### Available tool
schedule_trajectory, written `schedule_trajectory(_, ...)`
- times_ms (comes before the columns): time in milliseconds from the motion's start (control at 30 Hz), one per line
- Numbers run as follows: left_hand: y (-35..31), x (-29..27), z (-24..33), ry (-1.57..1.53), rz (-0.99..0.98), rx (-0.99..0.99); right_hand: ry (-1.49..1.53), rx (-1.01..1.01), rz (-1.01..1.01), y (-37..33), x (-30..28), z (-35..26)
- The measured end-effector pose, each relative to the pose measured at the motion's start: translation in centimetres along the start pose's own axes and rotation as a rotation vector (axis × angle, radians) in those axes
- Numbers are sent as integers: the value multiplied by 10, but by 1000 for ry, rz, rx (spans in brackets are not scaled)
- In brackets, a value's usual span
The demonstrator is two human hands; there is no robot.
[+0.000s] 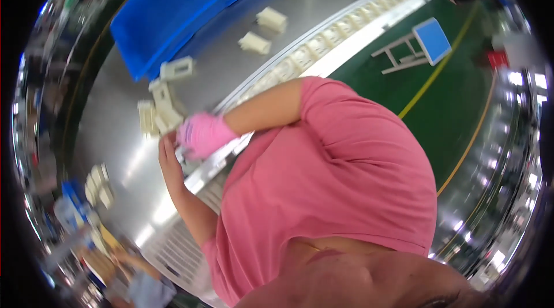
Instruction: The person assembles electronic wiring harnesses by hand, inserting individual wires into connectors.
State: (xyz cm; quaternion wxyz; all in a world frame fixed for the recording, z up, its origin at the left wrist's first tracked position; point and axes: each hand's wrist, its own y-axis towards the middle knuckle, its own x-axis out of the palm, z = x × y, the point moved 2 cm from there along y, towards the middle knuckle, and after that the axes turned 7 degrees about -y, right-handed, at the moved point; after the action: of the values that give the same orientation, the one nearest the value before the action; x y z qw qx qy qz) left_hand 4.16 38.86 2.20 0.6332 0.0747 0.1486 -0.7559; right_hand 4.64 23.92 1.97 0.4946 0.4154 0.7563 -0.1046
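My right hand (202,135), in a pink glove, is curled close to my bare left hand (169,161) at the table's near edge. The left fingers are bent and pressed together beside the glove. Whatever lies between the two hands is blurred and mostly hidden by them. Just beyond them is a loose group of cream plastic housings: a blocky one (148,119), a longer one with openings (164,103) and another (178,68) farther back.
A large blue bin (173,14) stands on the metal table (124,152). Two cream housings (271,19) lie right of it, and several more (98,185) at left. A row of cream parts (329,38) runs along the edge. A blue-topped stool (431,41) stands on green floor; a co-worker (150,290) is lower left.
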Motion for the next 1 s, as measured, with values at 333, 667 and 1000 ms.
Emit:
schedule_trajectory(333, 13, 48, -11, 317, -187, 318, -214, 63, 259, -44, -13, 29)
schedule_trajectory(667, 6, 78, -12, 665, -313, 633, -612, 343, 559, -141, -50, 56)
schedule_trajectory(1000, 5, 79, -10, 686, -292, 603, -533, 345, 574, -140, -43, 62)
